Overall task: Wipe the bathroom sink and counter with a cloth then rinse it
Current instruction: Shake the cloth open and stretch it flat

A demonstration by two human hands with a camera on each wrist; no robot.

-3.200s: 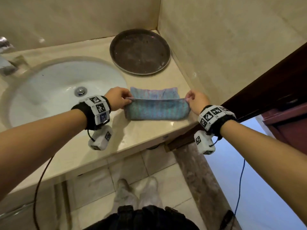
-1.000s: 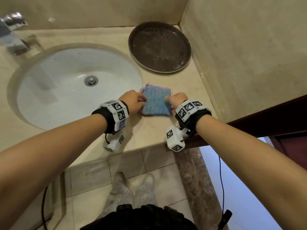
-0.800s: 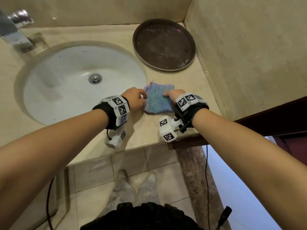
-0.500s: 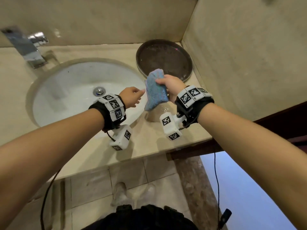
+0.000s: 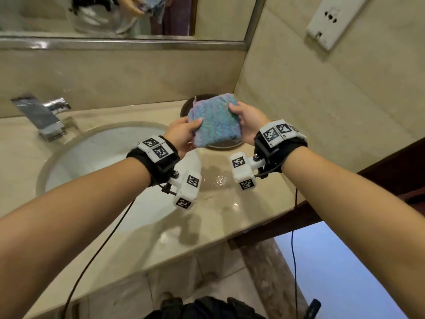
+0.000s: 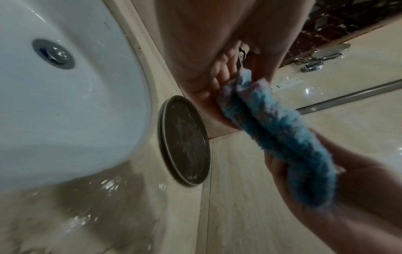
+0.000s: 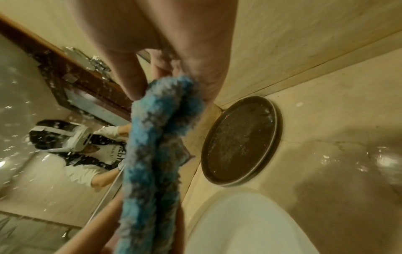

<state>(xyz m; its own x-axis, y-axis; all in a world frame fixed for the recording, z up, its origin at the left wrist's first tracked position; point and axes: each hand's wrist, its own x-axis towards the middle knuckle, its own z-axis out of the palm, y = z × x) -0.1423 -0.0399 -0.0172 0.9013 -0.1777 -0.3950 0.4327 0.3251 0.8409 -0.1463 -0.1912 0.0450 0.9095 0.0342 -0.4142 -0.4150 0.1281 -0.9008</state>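
A folded blue and purple knitted cloth [image 5: 215, 122] hangs in the air above the beige counter [image 5: 220, 203], held between both hands. My left hand [image 5: 184, 133] pinches its left edge and my right hand [image 5: 247, 122] grips its right edge. The wrist views show the cloth [image 6: 280, 142] [image 7: 152, 163] as a thick folded roll stretched between the two hands. The white oval sink [image 5: 103, 162] lies to the left and below, with its drain [image 6: 53, 54] showing in the left wrist view. A chrome faucet [image 5: 43, 116] stands at the sink's back left.
A round dark tray [image 5: 220, 143] lies on the counter in the back right corner, mostly behind the cloth. Wet patches shine on the counter near the sink. A mirror [image 5: 115, 17] runs along the back wall, and a white socket plate [image 5: 331, 21] sits on the right wall.
The cloth was folded small on the counter, then my right hand lifted it. My left hand, free half a second ago, now holds the cloth's left edge in the air.
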